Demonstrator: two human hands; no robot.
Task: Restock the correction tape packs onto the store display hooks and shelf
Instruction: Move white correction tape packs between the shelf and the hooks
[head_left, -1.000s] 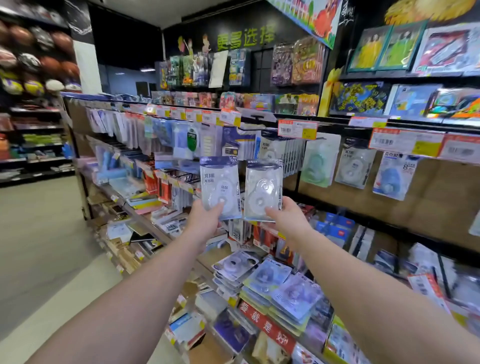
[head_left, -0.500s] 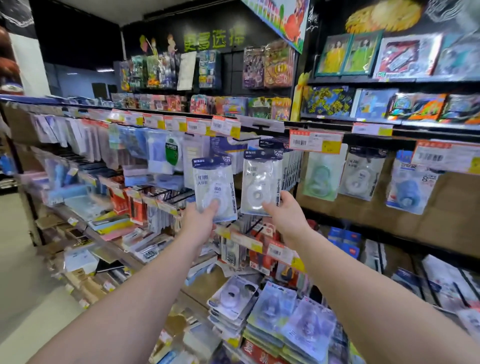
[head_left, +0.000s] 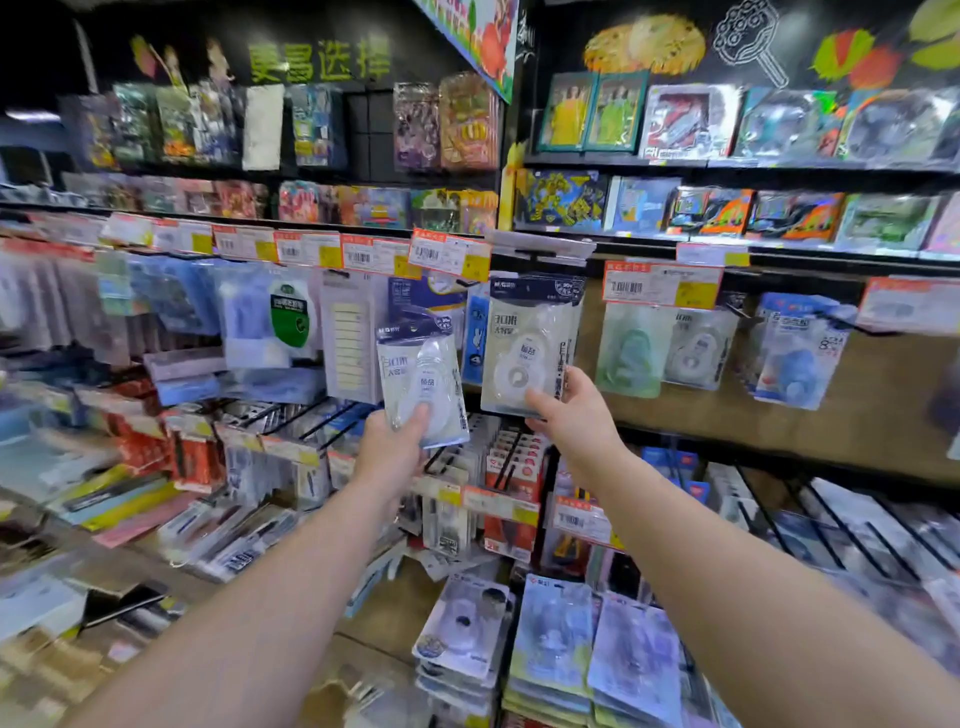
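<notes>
My left hand (head_left: 390, 451) grips the bottom of a clear correction tape pack (head_left: 422, 385) with a dark header, held upright in front of the hook wall. My right hand (head_left: 574, 420) pinches the lower edge of a second, like pack (head_left: 530, 343), raised higher, its dark top just under a clear tag holder (head_left: 540, 247) at a hook's tip. Whether its hole is on the hook I cannot tell. More tape packs hang to the right: a green one (head_left: 628, 351), a white one (head_left: 698, 351) and a blue one (head_left: 797, 353). Stacks of packs (head_left: 550, 634) lie on the shelf below.
A row of price tags (head_left: 452, 254) runs along the hook rail. Bare black hooks (head_left: 311, 418) jut out at mid-left, others (head_left: 831, 525) at lower right. Stationery fills the left shelf (head_left: 130, 499). Boxed toys (head_left: 691, 122) line the upper shelves.
The view has swung right and closer to the wall. My right hand has lifted its pack up towards the hook rail; my left hand's pack stays lower.
</notes>
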